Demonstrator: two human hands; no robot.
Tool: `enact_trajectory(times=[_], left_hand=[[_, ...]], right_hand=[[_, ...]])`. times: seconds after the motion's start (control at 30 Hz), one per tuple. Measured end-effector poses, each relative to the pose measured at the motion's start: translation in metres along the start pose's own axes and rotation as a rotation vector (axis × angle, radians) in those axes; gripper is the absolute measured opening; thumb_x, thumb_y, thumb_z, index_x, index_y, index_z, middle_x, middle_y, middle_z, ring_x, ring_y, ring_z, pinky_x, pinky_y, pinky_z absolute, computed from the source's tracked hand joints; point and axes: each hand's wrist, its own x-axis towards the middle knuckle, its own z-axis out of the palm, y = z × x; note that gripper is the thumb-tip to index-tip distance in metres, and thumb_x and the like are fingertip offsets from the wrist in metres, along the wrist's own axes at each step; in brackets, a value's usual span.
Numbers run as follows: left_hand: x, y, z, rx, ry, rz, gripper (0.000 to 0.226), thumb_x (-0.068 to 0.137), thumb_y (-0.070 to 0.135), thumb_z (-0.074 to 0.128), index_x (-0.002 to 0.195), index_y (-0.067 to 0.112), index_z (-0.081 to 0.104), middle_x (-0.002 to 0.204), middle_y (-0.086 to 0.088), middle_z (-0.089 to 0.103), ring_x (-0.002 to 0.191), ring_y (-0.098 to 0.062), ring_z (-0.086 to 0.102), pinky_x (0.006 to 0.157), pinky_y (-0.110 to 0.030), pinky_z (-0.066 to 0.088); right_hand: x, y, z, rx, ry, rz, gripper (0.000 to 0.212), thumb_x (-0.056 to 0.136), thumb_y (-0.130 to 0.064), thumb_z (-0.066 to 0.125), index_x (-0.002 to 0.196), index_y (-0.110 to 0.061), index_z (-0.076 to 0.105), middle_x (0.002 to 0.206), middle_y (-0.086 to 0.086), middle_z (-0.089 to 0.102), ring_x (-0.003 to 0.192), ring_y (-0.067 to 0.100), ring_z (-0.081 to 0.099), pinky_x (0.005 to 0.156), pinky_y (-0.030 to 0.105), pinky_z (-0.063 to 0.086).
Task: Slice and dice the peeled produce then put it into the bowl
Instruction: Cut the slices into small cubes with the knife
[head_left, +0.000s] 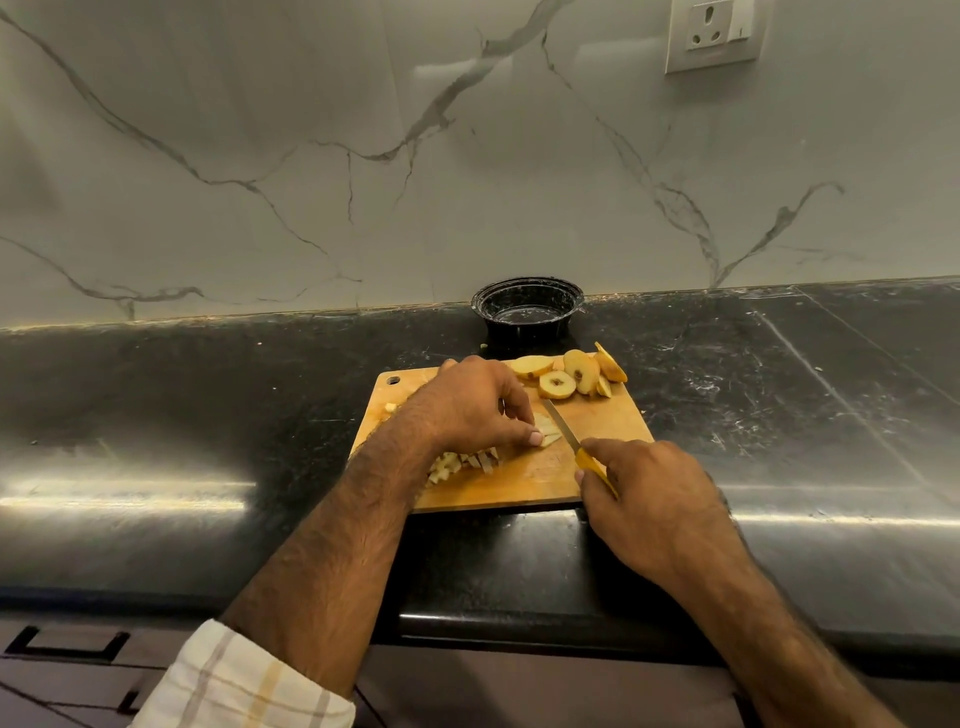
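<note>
A wooden cutting board (608, 415) lies on the black counter. My left hand (470, 408) pinches a stack of pale slices (548, 432) flat on the board. My right hand (641, 493) grips the yellow handle of a knife (563, 428), whose blade rests beside those slices. Diced pieces (465, 462) lie in a heap under my left wrist. Round slices with core holes (571, 375) are piled at the board's far right corner. A black bowl (527, 312) stands behind the board, against the wall, with nothing visible inside.
The black stone counter (208, 395) stretches left and right of the board. A marble backsplash rises behind it, with a wall socket (714, 34) at upper right. Drawer fronts (67, 644) sit below the counter's front edge.
</note>
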Motion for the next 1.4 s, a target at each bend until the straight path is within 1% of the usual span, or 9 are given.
enact_trajectory(times=[0.1, 0.2, 0.27, 0.57, 0.73, 0.97, 1.07, 1.27, 1.4], left_hand=[[0.000, 0.001, -0.001, -0.044, -0.008, -0.013, 0.018, 0.084, 0.047, 0.084, 0.093, 0.031, 0.082, 0.110, 0.019, 0.063, 0.106, -0.007, 0.058, 0.096, -0.041, 0.056], [0.000, 0.006, 0.000, -0.029, -0.012, 0.004, 0.017, 0.087, 0.042, 0.083, 0.095, 0.027, 0.083, 0.106, 0.016, 0.067, 0.100, -0.006, 0.062, 0.084, -0.028, 0.057], [-0.001, 0.008, -0.001, -0.038, -0.019, 0.000, 0.015, 0.089, 0.038, 0.083, 0.097, 0.025, 0.083, 0.101, 0.013, 0.072, 0.095, -0.004, 0.065, 0.083, -0.026, 0.058], [-0.007, 0.010, -0.004, -0.106, 0.003, -0.026, 0.015, 0.088, 0.033, 0.085, 0.101, 0.025, 0.083, 0.100, 0.012, 0.076, 0.095, -0.004, 0.069, 0.085, -0.026, 0.060], [-0.006, 0.011, -0.003, -0.078, -0.010, -0.011, 0.011, 0.088, 0.032, 0.084, 0.098, 0.026, 0.083, 0.098, 0.013, 0.076, 0.096, -0.005, 0.069, 0.090, -0.033, 0.062], [-0.005, 0.015, -0.006, -0.038, -0.028, 0.010, 0.007, 0.089, 0.028, 0.084, 0.095, 0.024, 0.083, 0.098, 0.012, 0.074, 0.096, -0.006, 0.067, 0.090, -0.035, 0.062], [-0.005, 0.016, -0.005, -0.022, -0.028, 0.005, 0.008, 0.088, 0.031, 0.084, 0.093, 0.025, 0.083, 0.096, 0.015, 0.074, 0.095, -0.004, 0.067, 0.094, -0.037, 0.061], [-0.007, 0.015, -0.007, -0.039, -0.029, -0.009, 0.010, 0.088, 0.034, 0.084, 0.093, 0.026, 0.081, 0.093, 0.016, 0.073, 0.094, -0.001, 0.063, 0.113, -0.050, 0.048], [-0.009, 0.009, -0.007, -0.080, -0.027, -0.008, 0.012, 0.088, 0.037, 0.083, 0.095, 0.026, 0.082, 0.092, 0.015, 0.076, 0.095, -0.003, 0.067, 0.108, -0.048, 0.052]], right_hand=[[0.002, -0.007, -0.004, -0.115, -0.079, -0.008, 0.039, 0.105, -0.043, 0.045, 0.139, -0.031, 0.061, 0.113, -0.003, 0.068, 0.099, 0.018, 0.059, 0.082, 0.033, 0.050], [0.010, -0.013, -0.011, -0.161, -0.172, 0.016, 0.034, 0.104, -0.038, 0.047, 0.133, -0.029, 0.064, 0.110, -0.001, 0.064, 0.096, 0.019, 0.059, 0.083, 0.035, 0.055], [0.015, -0.018, -0.012, -0.180, -0.196, 0.011, 0.032, 0.102, -0.035, 0.051, 0.130, -0.030, 0.064, 0.108, -0.001, 0.062, 0.096, 0.019, 0.059, 0.085, 0.037, 0.057], [0.008, -0.017, -0.017, -0.099, -0.036, 0.002, 0.035, 0.103, -0.044, 0.048, 0.132, -0.032, 0.064, 0.105, -0.003, 0.068, 0.096, 0.018, 0.063, 0.083, 0.039, 0.059], [0.004, -0.022, -0.015, -0.158, -0.143, -0.015, 0.038, 0.106, -0.040, 0.046, 0.141, -0.033, 0.059, 0.118, 0.000, 0.066, 0.103, 0.020, 0.061, 0.088, 0.036, 0.056], [0.024, -0.035, -0.011, -0.257, -0.194, -0.022, 0.026, 0.101, -0.030, 0.051, 0.121, -0.026, 0.068, 0.092, -0.003, 0.056, 0.089, 0.020, 0.057, 0.075, 0.034, 0.050], [0.030, -0.039, -0.016, -0.243, -0.223, -0.011, 0.027, 0.101, -0.029, 0.055, 0.124, -0.026, 0.068, 0.107, -0.001, 0.064, 0.094, 0.019, 0.058, 0.084, 0.036, 0.054], [-0.004, -0.028, -0.025, -0.248, -0.244, 0.001, 0.032, 0.102, -0.032, 0.052, 0.131, -0.031, 0.065, 0.107, -0.003, 0.062, 0.097, 0.019, 0.060, 0.088, 0.038, 0.057], [-0.007, -0.021, -0.031, -0.190, -0.158, 0.006, 0.033, 0.102, -0.042, 0.052, 0.131, -0.031, 0.064, 0.109, -0.004, 0.066, 0.096, 0.015, 0.062, 0.086, 0.038, 0.060]])
